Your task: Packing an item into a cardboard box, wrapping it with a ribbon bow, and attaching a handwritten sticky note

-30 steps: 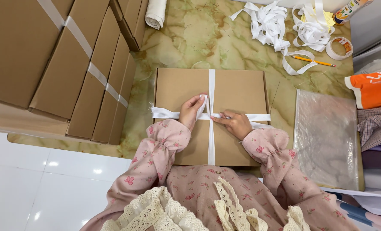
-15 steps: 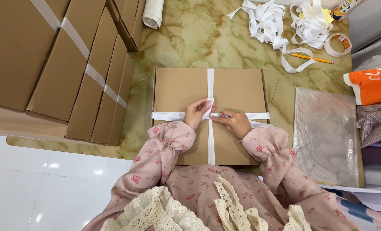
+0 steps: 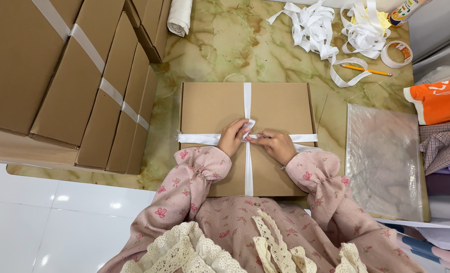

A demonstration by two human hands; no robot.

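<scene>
Ribbon, white, crosses a flat brown box lying mid-table; ribboned brown boxes stack at left, a clear bag lies right. Left hand and right hand, fingers curled, pinch the ribbon at its crossing.

I saw a flat brown cardboard box lying closed on the green marbled surface. A white satin ribbon crossed its lid lengthwise and widthwise, the bands meeting at the lid's middle, pinched there.
</scene>
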